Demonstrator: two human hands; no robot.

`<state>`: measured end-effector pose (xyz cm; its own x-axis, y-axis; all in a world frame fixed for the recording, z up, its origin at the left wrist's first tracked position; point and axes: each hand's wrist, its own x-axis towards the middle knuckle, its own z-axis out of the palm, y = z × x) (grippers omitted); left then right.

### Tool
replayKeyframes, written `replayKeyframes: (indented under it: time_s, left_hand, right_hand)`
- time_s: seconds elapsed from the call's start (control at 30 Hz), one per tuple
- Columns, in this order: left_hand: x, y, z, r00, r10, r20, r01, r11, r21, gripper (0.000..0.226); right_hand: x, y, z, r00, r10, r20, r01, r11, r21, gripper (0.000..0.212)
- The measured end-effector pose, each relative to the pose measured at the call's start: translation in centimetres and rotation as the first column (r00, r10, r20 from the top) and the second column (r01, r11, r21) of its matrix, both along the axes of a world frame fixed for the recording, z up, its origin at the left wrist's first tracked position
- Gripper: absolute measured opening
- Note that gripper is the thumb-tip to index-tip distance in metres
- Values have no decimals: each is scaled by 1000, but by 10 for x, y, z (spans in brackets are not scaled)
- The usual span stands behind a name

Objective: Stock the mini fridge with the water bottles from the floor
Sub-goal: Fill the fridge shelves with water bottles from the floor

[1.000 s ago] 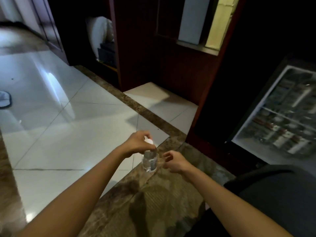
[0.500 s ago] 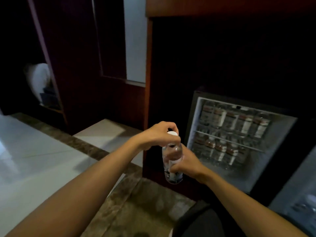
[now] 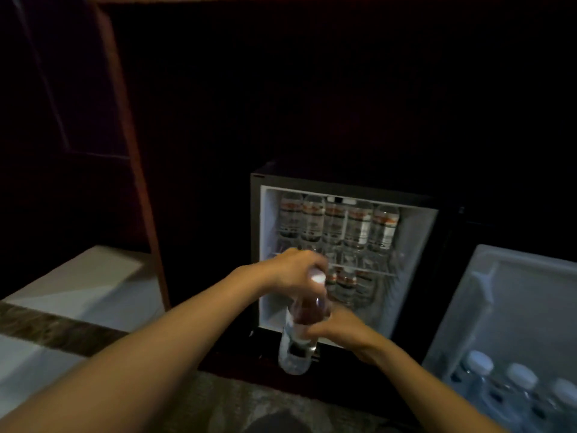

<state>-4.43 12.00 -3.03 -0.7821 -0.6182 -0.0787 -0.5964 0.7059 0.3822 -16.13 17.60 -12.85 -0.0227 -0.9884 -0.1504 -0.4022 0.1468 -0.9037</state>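
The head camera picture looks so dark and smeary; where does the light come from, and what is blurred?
Head view: the only bright area is the open mini fridge interior and its door; the cabinet around it is near black. The left hand, right hand and the water bottle they hold are motion-smeared; bottle labels are unreadable.

Clear, glossy plastic on the water bottle [image 3: 296, 339], catching light, with a smooth white plastic cap [image 3: 318, 279] on top. Mini fridge [image 3: 267, 245] shows a matt white plastic lining inside a dark, faintly shiny casing; its shelf [image 3: 368, 270] is thin wire. The open door [image 3: 515, 307] looks like pale, smooth moulded plastic. Floor tiles [image 3: 78, 292] are polished and reflective, with a mottled stone-look band [image 3: 46, 329]. The cabinet post [image 3: 131, 151] reads as dark lacquered wood.
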Motion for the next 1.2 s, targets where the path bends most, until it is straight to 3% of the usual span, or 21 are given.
replayKeyframes:
  time_s: [0.1, 0.2, 0.23, 0.33, 0.4, 0.5, 0.6, 0.67, 0.8, 0.9, 1.0, 1.1, 1.2]
  left_hand:
    - [-24, -19, -14, 976, -220, 8, 216, 966, 142, 16]
    - [-47, -35, -34, 973, -229, -38, 232, 947, 224, 16]
    - [-54, -41, -43, 973, -227, -35, 229, 950, 214, 17]
    - [-71, -54, -73, 977, -133, -168, 166, 965, 202, 11]
    - [-85, -60, -93, 953, 5, -304, 67, 972, 225, 15]
    - [-103, -68, -113, 926, 125, -357, -48, 975, 216, 19]
    - [-107, -80, -126, 923, 92, -373, 28, 952, 304, 24]
    - [-106, -90, -133, 921, 101, -376, 52, 925, 376, 27]
    - [-120, -98, -148, 916, 132, -378, 77, 868, 490, 34]
    - [-128, -105, -162, 876, 163, -454, 94, 866, 491, 35]
    - [-125, -121, -188, 908, 224, -354, -29, 877, 479, 33]
    - [-125, -136, -211, 937, 251, -244, -136, 903, 407, 40]
    - [-129, -149, -218, 960, 238, -149, -165, 907, 388, 41]
  right_hand:
    - [-30, -5, -16, 997, 29, 66, -31, 999, 27, 45]
    - [-49, -16, -35, 994, -76, 83, 71, 996, 58, 35]
    - [-53, -20, -41, 991, -135, 22, 134, 990, 41, 38]
    - [-66, -33, -59, 949, -294, -113, 289, 956, -55, 57]
    - [-69, -40, -70, 924, -369, -101, 362, 929, -81, 60]
    - [-77, -51, -88, 916, -398, -58, 397, 917, -28, 62]
    - [-94, -61, -110, 947, -311, 78, 311, 950, 13, 50]
    - [-104, -66, -119, 958, -249, 140, 243, 968, 54, 57]
    - [-109, -81, -134, 947, -310, 86, 312, 950, -8, 70]
    - [-116, -89, -138, 835, -548, 49, 550, 835, -30, 58]
    - [-134, -102, -161, 691, -723, -3, 722, 689, -62, 63]
    - [-144, -116, -167, 579, -814, 53, 815, 577, -52, 56]
    - [-153, -136, -175, 554, -831, 55, 832, 549, -79, 55]
